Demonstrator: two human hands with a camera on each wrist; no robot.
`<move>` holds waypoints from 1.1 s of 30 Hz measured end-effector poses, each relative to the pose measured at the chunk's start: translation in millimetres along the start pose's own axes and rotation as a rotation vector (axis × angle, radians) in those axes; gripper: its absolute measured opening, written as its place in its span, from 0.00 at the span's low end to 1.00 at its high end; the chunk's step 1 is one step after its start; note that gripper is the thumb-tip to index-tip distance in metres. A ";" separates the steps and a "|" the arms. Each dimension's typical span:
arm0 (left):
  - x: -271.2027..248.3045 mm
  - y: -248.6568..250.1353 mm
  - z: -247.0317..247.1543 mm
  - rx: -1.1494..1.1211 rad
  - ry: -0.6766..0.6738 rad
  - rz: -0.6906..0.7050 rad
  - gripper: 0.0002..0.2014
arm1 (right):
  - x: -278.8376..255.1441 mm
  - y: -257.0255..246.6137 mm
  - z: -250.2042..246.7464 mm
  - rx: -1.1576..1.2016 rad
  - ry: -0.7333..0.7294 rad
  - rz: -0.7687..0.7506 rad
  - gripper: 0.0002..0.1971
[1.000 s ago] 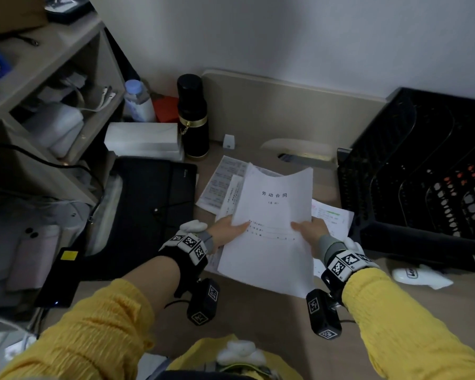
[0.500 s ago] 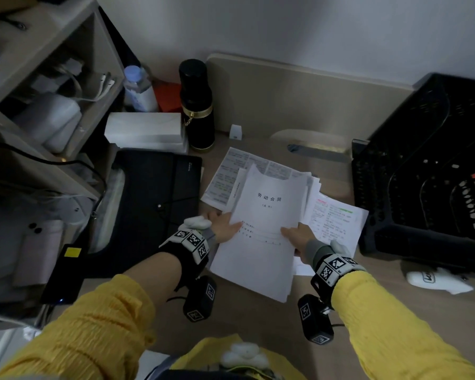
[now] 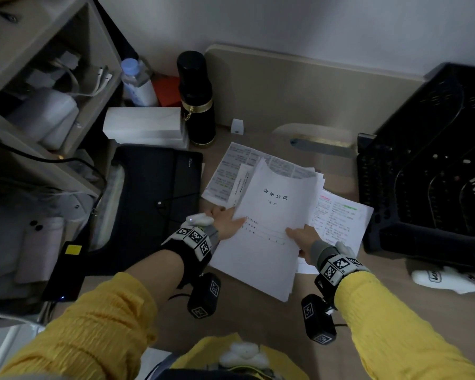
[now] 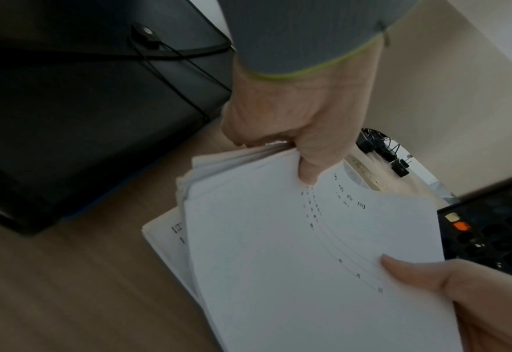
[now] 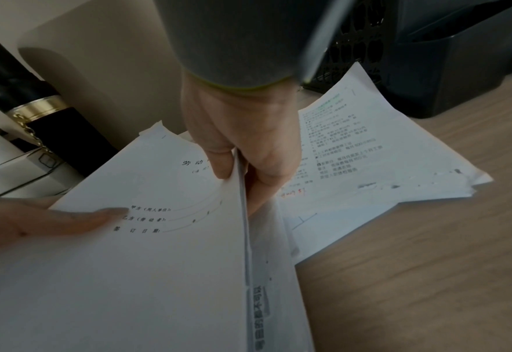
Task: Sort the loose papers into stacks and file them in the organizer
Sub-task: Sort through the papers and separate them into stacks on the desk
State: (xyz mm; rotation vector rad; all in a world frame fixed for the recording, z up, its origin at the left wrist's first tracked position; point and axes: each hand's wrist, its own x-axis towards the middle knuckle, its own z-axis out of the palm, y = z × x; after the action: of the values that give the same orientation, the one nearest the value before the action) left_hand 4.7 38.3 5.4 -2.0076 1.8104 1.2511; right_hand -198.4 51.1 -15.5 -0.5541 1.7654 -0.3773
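Observation:
A white paper stack [image 3: 269, 229] with a printed title page on top sits low over the desk, held by both hands. My left hand [image 3: 228, 222] pinches its left edge, thumb on top and fingers under, as the left wrist view shows on the stack [image 4: 308, 250] under my left hand [image 4: 293, 133]. My right hand [image 3: 302, 237] grips the right edge, thumb over the stack [image 5: 128, 262] and fingers beneath, seen as my right hand [image 5: 242, 152]. More loose sheets [image 3: 340, 218] lie under and around it. The black mesh organizer [image 3: 433, 171] stands at the right.
A black folder [image 3: 154, 193] with elastic cord lies left of the papers. Behind it are a white box [image 3: 146, 124], a black flask [image 3: 196, 100] and a water bottle [image 3: 136, 83]. Shelves [image 3: 39, 78] stand at the left; a white object [image 3: 447, 278] lies by the organizer.
The stack has come down from a raised hold toward the loose sheets on the desk, both hands still on its edges. The view shifted slightly.

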 end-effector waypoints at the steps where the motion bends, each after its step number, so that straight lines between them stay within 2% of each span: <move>1: 0.7 0.1 -0.7 -0.018 -0.005 -0.008 0.26 | 0.1 0.0 -0.1 0.004 -0.001 0.003 0.11; 5: 2.4 2.6 -3.0 -0.169 -0.021 -0.002 0.25 | 0.5 0.0 0.6 0.008 -0.005 0.011 0.08; 7: 6.0 4.4 -1.7 -0.189 0.022 -0.001 0.23 | 1.7 0.2 1.1 0.003 0.000 0.005 0.09; 11: 11.8 5.5 4.2 -0.139 0.111 0.031 0.20 | 2.9 0.2 1.9 0.002 0.001 0.002 0.11; 15: 9.6 3.9 5.8 -0.060 0.122 0.075 0.23 | 2.6 0.7 2.5 0.006 0.007 -0.001 0.10; 19: 2.6 9.3 5.3 0.070 0.231 0.061 0.17 | 3.0 1.7 2.9 0.026 0.017 -0.005 0.08; 22: 1.5 12.9 6.7 0.087 0.245 0.099 0.16 | 3.0 2.7 2.5 0.034 0.017 -0.006 0.07; 26: 10.8 9.3 12.6 -0.212 0.166 0.257 0.16 | 2.7 3.1 1.8 0.048 0.004 -0.007 0.08; 33: 11.5 9.4 21.2 -0.264 0.207 0.553 0.32 | 7.9 7.2 1.6 0.040 0.004 -0.013 0.09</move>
State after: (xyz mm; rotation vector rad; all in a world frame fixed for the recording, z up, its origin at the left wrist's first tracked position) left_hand -14.3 40.4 -11.9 -1.8792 2.5426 1.5347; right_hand -199.7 52.8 -26.1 -0.5368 1.7553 -0.4229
